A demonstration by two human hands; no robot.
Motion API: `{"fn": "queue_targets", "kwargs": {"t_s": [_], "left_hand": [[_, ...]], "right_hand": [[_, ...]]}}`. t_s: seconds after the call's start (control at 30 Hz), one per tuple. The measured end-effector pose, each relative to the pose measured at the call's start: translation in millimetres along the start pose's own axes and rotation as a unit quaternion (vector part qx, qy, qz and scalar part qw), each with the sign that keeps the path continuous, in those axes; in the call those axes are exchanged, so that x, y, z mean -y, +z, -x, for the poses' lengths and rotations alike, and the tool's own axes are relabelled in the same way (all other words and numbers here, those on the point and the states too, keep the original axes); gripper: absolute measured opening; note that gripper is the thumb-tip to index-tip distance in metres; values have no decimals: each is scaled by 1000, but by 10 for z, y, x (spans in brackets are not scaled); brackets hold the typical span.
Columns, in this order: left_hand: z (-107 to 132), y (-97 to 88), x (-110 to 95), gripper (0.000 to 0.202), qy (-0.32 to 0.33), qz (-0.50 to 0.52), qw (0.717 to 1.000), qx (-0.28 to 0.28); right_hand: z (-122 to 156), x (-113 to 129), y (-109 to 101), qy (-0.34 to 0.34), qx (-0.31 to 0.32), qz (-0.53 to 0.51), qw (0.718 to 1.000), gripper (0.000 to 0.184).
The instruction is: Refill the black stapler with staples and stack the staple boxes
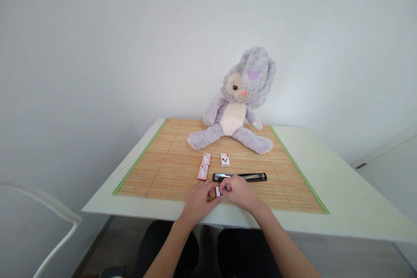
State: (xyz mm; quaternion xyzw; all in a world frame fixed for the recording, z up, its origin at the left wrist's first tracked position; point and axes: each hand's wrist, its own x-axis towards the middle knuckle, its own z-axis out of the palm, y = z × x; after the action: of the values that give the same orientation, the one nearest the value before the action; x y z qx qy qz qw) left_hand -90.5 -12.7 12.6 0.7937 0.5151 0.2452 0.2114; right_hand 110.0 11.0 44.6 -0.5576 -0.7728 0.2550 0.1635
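A small red and white box (pixel 217 191) is gripped at its left side between the thumb and fingers of my left hand (pixel 201 198), close to the mat's front edge. My right hand (pixel 239 192) meets the box from the right with its fingers pinched together. Whatever is in that pinch is too small and hidden to make out. Just beyond my right hand lies a long black and silver stapler (pixel 256 177), partly covered by the hand. Two red and white boxes (pixel 203 171) lie end to end at the left, and a white staple box (pixel 225 160) is behind the stapler.
A grey plush rabbit (pixel 233 118) sits at the back of the bamboo mat (pixel 156 171), legs spread. The mat has green edges and lies on a white table (pixel 352 208) against the wall. A white curved tube (pixel 48 204) stands at the left.
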Motion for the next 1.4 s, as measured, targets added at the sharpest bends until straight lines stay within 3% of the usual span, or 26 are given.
{"fn": "queue_targets", "kwargs": {"t_s": [0.4, 0.53, 0.73, 0.9, 1.13, 1.4], "left_hand": [[-1, 24, 18, 27, -1, 6, 1000, 0], [0, 27, 26, 29, 2, 10, 1000, -2], [-6, 29, 31, 31, 0, 17, 1000, -5], [-3, 27, 26, 30, 1, 22, 1000, -6], [15, 35, 49, 34, 9, 26, 1000, -11], [10, 45, 44, 35, 13, 31, 999, -14]], "right_hand": [[-11, -58, 42, -9, 5, -4, 1000, 14], [29, -83, -30, -5, -3, -23, 1000, 13], [300, -458, -264, 37, -34, -49, 998, 27], [452, -675, -241, 30, -5, -81, 996, 34], [309, -451, -30, 13, -12, -96, 995, 31], [237, -186, 72, -9, -14, -112, 994, 28]]}}
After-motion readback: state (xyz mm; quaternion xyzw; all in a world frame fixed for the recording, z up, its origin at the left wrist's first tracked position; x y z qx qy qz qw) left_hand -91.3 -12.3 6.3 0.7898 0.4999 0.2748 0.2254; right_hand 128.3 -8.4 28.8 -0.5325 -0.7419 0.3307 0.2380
